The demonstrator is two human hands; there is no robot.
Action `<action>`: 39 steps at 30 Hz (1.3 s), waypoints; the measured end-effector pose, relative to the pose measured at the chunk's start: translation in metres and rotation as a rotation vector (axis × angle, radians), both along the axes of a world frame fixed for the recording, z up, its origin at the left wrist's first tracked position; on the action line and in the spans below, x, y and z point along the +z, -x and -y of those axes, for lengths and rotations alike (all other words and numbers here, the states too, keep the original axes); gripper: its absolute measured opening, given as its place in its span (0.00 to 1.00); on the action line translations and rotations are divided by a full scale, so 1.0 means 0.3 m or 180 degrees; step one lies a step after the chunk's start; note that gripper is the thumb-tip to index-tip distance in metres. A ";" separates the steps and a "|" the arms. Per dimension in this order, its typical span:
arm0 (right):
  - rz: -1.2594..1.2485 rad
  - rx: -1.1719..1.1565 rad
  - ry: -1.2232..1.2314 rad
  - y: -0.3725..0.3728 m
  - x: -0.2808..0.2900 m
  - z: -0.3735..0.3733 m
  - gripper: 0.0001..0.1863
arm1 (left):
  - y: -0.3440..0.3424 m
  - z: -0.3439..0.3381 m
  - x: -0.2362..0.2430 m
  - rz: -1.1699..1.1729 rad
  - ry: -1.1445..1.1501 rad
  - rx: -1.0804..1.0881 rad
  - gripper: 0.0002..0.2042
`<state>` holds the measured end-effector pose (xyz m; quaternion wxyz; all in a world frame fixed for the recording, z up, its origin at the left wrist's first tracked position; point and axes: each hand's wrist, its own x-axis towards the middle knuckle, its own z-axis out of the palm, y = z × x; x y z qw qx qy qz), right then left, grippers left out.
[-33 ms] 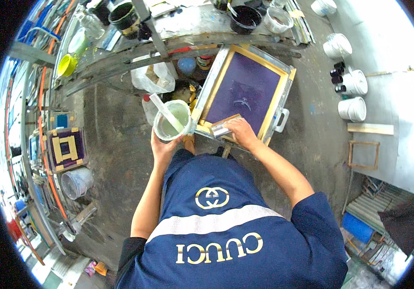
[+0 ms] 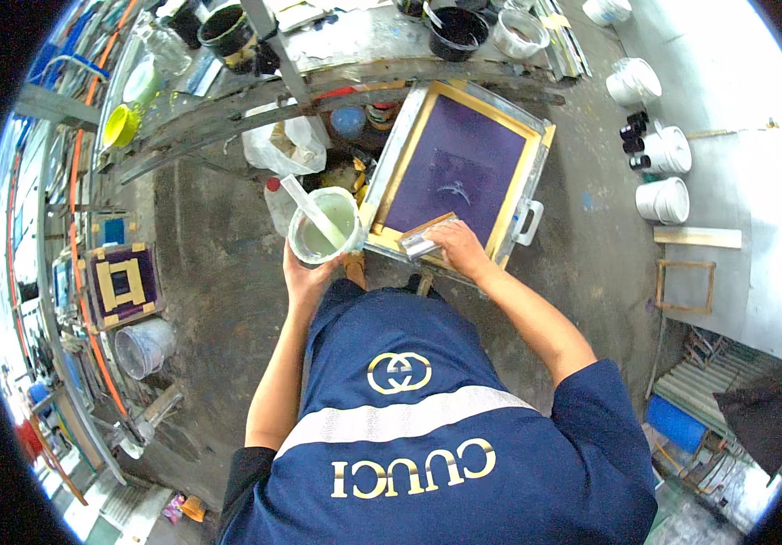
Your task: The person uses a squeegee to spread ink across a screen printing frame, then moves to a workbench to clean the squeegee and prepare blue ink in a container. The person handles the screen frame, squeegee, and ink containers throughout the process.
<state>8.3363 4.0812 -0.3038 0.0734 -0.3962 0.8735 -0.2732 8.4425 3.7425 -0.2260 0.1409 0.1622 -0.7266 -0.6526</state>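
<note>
My left hand [image 2: 309, 272] cups the near side of a round whitish tub [image 2: 358, 227] from below. Pale green paste fills part of it, and a white flat stirring stick [image 2: 311, 205] leans over its far rim. To the right, a screen-printing frame [image 2: 511, 204] with purple mesh [image 2: 459, 150] and yellow tape along its borders lies tilted. Over its near edge, my right hand [image 2: 460, 245] is closed on a short squeegee [image 2: 420, 243] with a silvery body and brown edge. Whether the squeegee touches the mesh I cannot tell. A pale curved mark shows on the mesh.
Across the far side runs a workbench [image 2: 354, 56] holding a black bucket [image 2: 227, 38], a black bowl [image 2: 457, 34] and a clear tub. Under it sits a white plastic bag [image 2: 283, 150]. White buckets [image 2: 662, 201] line the right wall. A smaller taped screen [image 2: 124, 283] stands left.
The whole view has shifted very slightly. Both hands keep the same hold on the tub and the squeegee.
</note>
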 end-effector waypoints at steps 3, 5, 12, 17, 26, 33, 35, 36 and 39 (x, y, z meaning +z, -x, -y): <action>-0.0037 -0.0126 -0.0050 -0.046 -0.019 -0.163 0.22 | 0.023 -0.029 -0.052 0.0051 -0.0175 -0.0190 0.45; -0.0019 -0.0213 -0.0094 -0.073 0.011 -0.249 0.21 | 0.021 -0.026 -0.118 0.0138 -0.0232 -0.0289 0.45; 0.0829 -0.1706 0.0089 -0.037 0.050 -0.193 0.24 | -0.047 -0.081 -0.241 0.0464 -0.0433 -0.0450 0.45; 0.2027 -0.1735 0.0262 0.112 -0.027 -0.140 0.27 | -0.073 -0.095 -0.225 0.0827 -0.0259 -0.0590 0.46; 0.3852 -0.0480 -0.0213 0.334 -0.292 -0.184 0.23 | -0.091 -0.178 -0.244 0.0702 -0.0610 -0.0547 0.46; 0.4757 -0.0955 0.0468 0.353 0.024 -0.238 0.35 | -0.033 -0.205 -0.289 0.0840 0.0682 -0.0716 0.45; 0.4217 -0.1145 0.0785 0.325 0.171 -0.250 0.33 | 0.005 -0.243 -0.276 0.0689 0.0919 -0.0851 0.45; 0.3950 -0.1292 0.0949 0.297 0.290 -0.247 0.32 | 0.031 -0.269 -0.273 0.0577 0.0924 -0.0957 0.45; 0.2684 -0.1816 0.1320 0.152 0.574 -0.176 0.24 | 0.104 -0.345 -0.258 0.0375 0.0886 -0.1201 0.42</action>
